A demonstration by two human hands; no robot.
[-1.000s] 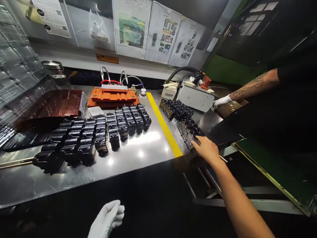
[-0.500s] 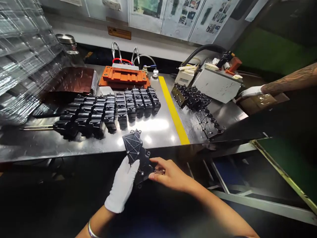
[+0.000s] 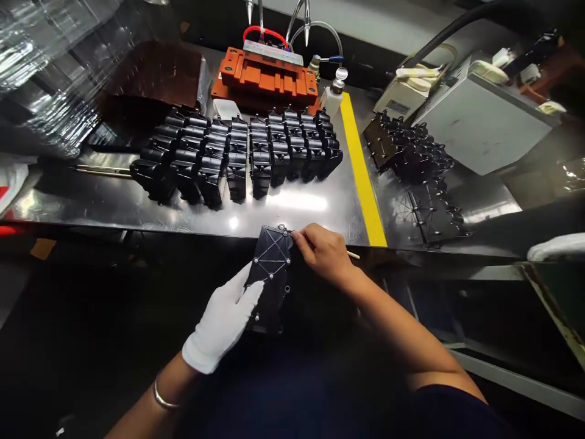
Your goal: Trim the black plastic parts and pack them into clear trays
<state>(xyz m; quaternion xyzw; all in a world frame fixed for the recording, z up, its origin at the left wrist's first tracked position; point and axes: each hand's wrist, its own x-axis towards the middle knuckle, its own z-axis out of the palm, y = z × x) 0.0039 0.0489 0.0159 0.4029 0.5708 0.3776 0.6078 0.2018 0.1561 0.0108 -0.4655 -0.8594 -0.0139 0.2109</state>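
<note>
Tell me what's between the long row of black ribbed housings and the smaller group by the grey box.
A yellow stripe on the steel benchtop runs between the long row and the smaller group, as the head view shows.

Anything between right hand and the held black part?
Nothing visible blocks it: the right hand is at the upper right corner of the black part, whose left side the left hand grips. The right hand seems to hold a thin stick.
</note>
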